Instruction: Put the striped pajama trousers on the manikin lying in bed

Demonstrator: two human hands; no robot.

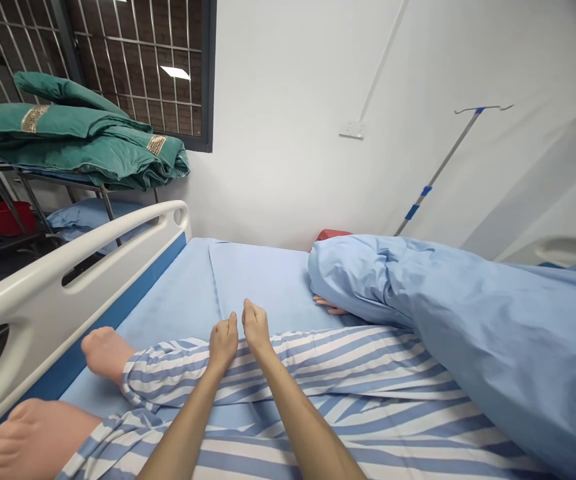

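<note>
My left hand and my right hand are closed into fists side by side, thumbs uppermost, a small gap between them. Nothing shows in either fist. Both are over the far leg of the blue-and-white striped trousers, around its lower half; whether they touch the cloth is hard to tell. The trousers are on a figure lying on the bed, probably a manikin, with a bare far foot and near foot at the left. A light blue quilt is folded back over its upper part, and fingers show under its edge.
A white bed-end board closes off the left side. Green folded bedding lies on a rack beneath a barred window. An IV pole rises by the wall at right. A red basin is at far left.
</note>
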